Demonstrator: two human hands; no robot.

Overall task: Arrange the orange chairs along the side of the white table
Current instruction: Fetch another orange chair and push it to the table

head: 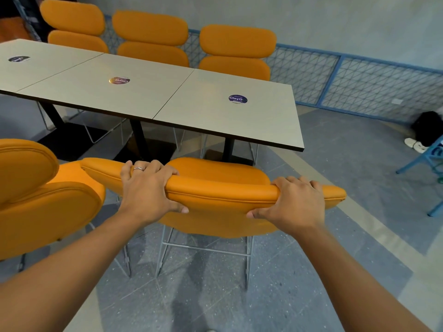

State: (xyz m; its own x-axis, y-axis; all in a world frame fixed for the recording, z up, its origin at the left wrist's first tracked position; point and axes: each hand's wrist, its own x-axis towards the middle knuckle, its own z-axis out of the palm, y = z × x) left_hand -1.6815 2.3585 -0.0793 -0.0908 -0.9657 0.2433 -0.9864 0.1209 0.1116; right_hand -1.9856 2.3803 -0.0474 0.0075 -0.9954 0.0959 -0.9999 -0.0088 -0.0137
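Note:
An orange padded chair (223,200) on thin wire legs stands in front of me, its seat facing the near side of the long white table (167,101). My left hand (148,188) grips the top cushion of its backrest left of centre. My right hand (294,202) grips the same cushion near its right end, fingers over the top and thumb underneath. A second orange chair (36,195) stands close beside it on the left, also on the near side. Three more orange chairs (153,39) line the far side of the table.
A blue mesh railing (359,77) runs along the wall behind the table. A black bag (429,125) and white shoes (414,144) lie on the floor at right, near a blue metal frame (429,159). Round stickers (237,98) mark the table top. Grey tiled floor lies around me.

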